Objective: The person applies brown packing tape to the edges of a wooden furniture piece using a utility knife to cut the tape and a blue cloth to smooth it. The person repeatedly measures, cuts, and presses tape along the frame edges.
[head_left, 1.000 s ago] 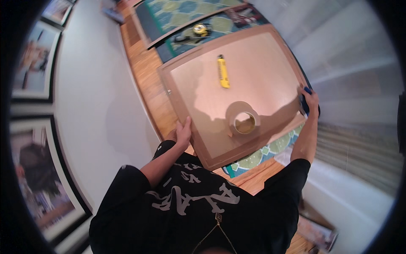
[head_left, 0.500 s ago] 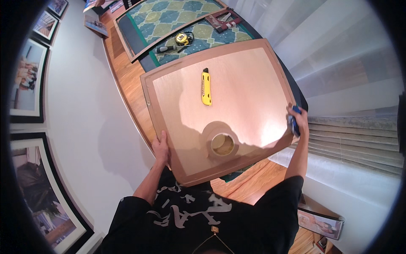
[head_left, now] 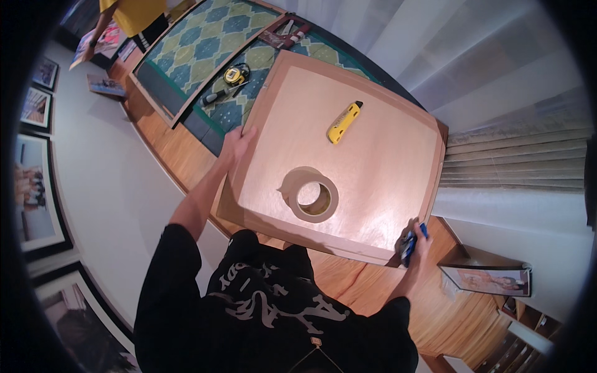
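Note:
A large, flat wooden panel [head_left: 292,127] with brown tape along its edges lies in front of me. My left hand [head_left: 236,146] is closed on its left edge, thumb on top. At the near right corner, my right hand [head_left: 423,244] is wrapped round a blue and grey hand tool [head_left: 407,244], whose exact kind I cannot make out. That hand is also against the panel's corner. On the panel rest a yellow utility knife [head_left: 344,124], lying slantwise, and a roll of brown tape [head_left: 333,204] nearer me. Neither hand touches these two.
Beyond the panel, a patterned padded surface [head_left: 208,34] holds a tape measure [head_left: 233,75], a screwdriver [head_left: 216,97] and a dark red tool [head_left: 286,34]. Framed pictures [head_left: 37,186] line the left wall. Curtains [head_left: 497,74] hang at right. A person in yellow [head_left: 138,15] stands far left.
The panel has turned clockwise, carrying the knife and tape roll round with it. My left hand has moved farther away, my right hand nearer. The person in yellow has come into view.

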`<state>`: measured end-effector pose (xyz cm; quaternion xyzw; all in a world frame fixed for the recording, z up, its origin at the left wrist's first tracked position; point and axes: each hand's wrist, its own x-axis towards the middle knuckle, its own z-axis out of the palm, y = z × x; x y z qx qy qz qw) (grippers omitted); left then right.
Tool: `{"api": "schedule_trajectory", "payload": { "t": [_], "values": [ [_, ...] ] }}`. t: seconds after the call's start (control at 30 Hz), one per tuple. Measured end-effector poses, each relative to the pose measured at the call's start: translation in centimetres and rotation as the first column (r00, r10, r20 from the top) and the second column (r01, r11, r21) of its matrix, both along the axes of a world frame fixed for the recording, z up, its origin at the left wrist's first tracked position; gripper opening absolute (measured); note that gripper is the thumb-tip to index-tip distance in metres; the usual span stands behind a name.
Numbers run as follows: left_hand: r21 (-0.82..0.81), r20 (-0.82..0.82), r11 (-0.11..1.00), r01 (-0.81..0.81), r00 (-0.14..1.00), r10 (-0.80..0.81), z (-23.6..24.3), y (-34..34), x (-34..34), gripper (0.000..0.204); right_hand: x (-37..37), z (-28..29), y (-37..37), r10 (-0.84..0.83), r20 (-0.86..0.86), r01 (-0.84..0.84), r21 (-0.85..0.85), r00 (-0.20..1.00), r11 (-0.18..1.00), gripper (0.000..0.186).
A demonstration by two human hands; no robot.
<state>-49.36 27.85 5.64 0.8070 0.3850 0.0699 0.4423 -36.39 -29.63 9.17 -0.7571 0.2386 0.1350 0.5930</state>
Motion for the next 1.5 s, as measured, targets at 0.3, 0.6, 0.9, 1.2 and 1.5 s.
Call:
{"api": "schedule_trajectory", "payload": {
  "t": [0.3,0.6,0.9,1.2,1.5],
  "values": [
    [0.300,-0.208,0.872,0.387,0.919,-0.337,-1.1,8.5,10.9,0.063,-10.9,-3.1,8.4,-0.371,-0.031,0.370,0.191,0.928,0.909,0.022],
    [0.475,-0.335,0.627,0.618,0.785,-0.521,-0.3,11.2,12.6,0.047,-9.8,-3.0,11.6,-0.392,-0.021,0.385,0.244,0.920,0.890,0.017],
    [0.355,-0.347,0.190,0.915,0.318,-0.882,8.9,0.3,5.9,0.124,-10.0,-1.8,13.0,-0.354,-0.071,0.361,0.208,0.933,0.909,0.018],
    [0.490,-0.291,-0.058,0.870,0.100,-0.951,11.0,-4.2,4.6,0.113,-6.2,-1.1,23.2,0.320,0.429,-0.148,-0.387,0.845,0.910,0.043],
    [0.858,-0.291,-0.242,0.454,0.040,-0.956,15.6,-10.5,4.4,0.081,-14.6,8.8,21.2,0.394,0.452,-0.569,0.368,0.801,0.735,0.046]
  ]
}}
